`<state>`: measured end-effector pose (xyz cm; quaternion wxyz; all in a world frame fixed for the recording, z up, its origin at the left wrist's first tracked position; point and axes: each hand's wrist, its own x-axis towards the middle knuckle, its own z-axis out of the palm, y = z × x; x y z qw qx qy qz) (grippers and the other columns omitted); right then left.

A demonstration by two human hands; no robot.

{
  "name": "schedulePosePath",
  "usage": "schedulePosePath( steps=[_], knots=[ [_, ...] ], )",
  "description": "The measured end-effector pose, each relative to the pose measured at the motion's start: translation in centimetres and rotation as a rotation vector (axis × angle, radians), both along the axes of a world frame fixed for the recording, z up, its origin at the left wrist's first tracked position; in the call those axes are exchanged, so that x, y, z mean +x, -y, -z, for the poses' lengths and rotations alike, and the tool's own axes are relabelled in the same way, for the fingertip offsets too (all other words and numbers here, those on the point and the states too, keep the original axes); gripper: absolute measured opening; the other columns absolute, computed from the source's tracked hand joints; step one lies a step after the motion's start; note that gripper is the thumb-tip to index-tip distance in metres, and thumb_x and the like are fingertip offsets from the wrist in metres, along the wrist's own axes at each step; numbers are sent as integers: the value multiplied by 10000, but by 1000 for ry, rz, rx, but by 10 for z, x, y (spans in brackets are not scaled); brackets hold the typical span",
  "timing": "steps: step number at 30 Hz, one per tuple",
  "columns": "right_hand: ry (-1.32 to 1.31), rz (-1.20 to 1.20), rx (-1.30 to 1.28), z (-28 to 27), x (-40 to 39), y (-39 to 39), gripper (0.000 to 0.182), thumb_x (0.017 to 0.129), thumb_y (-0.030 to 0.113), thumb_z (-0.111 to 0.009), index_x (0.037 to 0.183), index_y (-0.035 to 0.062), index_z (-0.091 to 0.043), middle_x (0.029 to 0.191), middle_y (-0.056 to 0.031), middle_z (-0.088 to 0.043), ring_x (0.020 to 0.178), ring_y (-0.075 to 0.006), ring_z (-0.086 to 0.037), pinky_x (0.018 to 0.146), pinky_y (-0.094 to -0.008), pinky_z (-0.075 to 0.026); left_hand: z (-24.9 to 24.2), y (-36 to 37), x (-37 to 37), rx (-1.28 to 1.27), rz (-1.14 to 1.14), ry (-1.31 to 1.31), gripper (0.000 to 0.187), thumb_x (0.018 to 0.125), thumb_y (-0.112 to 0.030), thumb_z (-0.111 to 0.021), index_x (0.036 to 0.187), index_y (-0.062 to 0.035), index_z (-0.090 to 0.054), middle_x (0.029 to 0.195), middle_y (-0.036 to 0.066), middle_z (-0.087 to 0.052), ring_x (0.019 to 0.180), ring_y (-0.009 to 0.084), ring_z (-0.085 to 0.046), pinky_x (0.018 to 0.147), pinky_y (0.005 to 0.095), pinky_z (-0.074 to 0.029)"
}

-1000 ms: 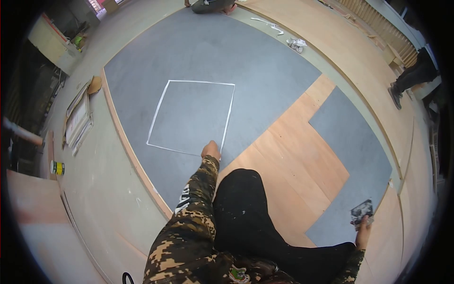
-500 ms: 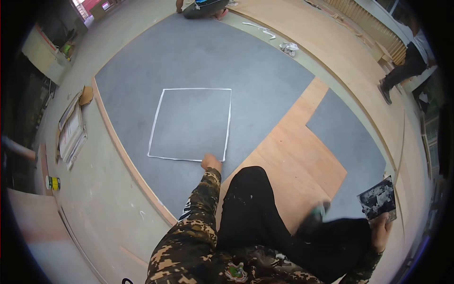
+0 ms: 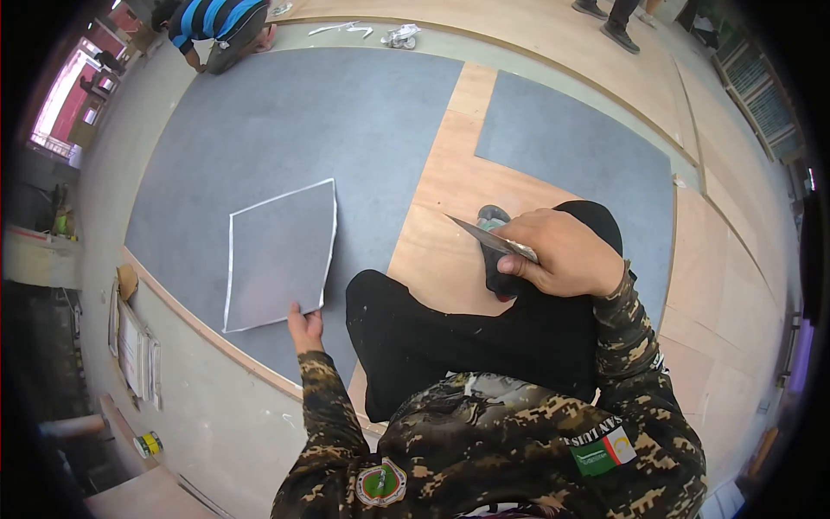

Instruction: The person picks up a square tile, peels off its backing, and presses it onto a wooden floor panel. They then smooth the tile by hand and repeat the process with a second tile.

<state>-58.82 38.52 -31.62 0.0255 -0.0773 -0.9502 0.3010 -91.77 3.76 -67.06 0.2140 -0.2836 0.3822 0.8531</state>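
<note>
My left hand (image 3: 305,327) pinches the near edge of a square grey floor tile (image 3: 281,255) with white borders. The tile is tilted, its right side raised over the grey floor covering (image 3: 372,112). In my right hand (image 3: 566,251) is a flat scraper (image 3: 491,237), seen almost edge-on, its tip pointing up and left. That hand is above my bent leg, near my shoe (image 3: 497,272). Bare plywood (image 3: 441,242) shows between the larger grey area and a smaller grey piece (image 3: 571,130) on the right.
A person in a striped shirt (image 3: 220,22) crouches at the far left edge. Another person's shoes (image 3: 620,36) are at the top right. Crumpled white scraps (image 3: 400,36) lie beyond the grey area. At left are a stack of flat pieces (image 3: 134,346) and a yellow-and-black roll (image 3: 149,445).
The tile's right side has come up, with my left hand now gripping its near edge. My right hand has brought the scraper in from the far right to above my leg. The view has turned.
</note>
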Motion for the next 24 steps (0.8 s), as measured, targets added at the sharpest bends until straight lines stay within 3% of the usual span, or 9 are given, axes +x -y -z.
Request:
schedulePosePath(
  steps=[4, 5, 8, 18, 22, 24],
  knots=[
    [-19, 22, 62, 6, 3, -5, 346, 926, 312, -596, 1101, 15, -632, 898, -171, -660, 871, -373, -619, 759, -447, -479, 4, 31, 50, 7, -116, -8, 401, 1024, -237, -471, 1338, 13, -454, 1325, 149, -549, 1195, 294, -552, 991, 445, -505],
    [-42, 33, 58, 8, 6, -6, 344, 923, 310, -598, 1103, 19, -633, 899, -168, -662, 875, -371, -620, 763, -447, -479, -1, 35, 60, 1, -86, -49, 406, 991, -208, -555, 1316, 21, -473, 1315, 140, -555, 1154, 269, -571, 966, 400, -508],
    [-80, 47, 84, 8, 7, -3, 332, 919, 308, -602, 1090, 27, -641, 879, -170, -659, 864, -378, -618, 751, -450, -479, -6, 37, 64, -110, -23, -142, 411, 967, -171, -597, 1305, 32, -481, 1293, 139, -563, 1130, 260, -576, 936, 392, -505],
    [3, 73, 30, 11, 8, -13, 342, 923, 327, -598, 1046, 13, -652, 833, -199, -641, 814, -412, -600, 698, -453, -472, -80, 15, 8, -142, -37, -393, 429, 973, -185, -595, 1315, 39, -464, 1226, 143, -577, 1065, 242, -589, 871, 380, -519],
    [-63, 83, 31, 16, 9, -15, 383, 953, 364, -560, 1041, 2, -651, 820, -212, -641, 795, -415, -601, 692, -451, -477, -82, 18, -10, -78, -74, -354, 523, 976, -350, -579, 1317, 30, -464, 1207, 143, -579, 1068, 261, -591, 776, 289, -540],
    [-58, 84, 31, 16, 12, -15, 392, 955, 376, -555, 1046, 7, -652, 808, -209, -640, 781, -412, -603, 684, -446, -478, -94, 16, -4, 74, -123, -227, 571, 987, -468, -487, 1299, 9, -483, 1166, 138, -604, 1061, 275, -605, 716, 256, -540]
  ],
)
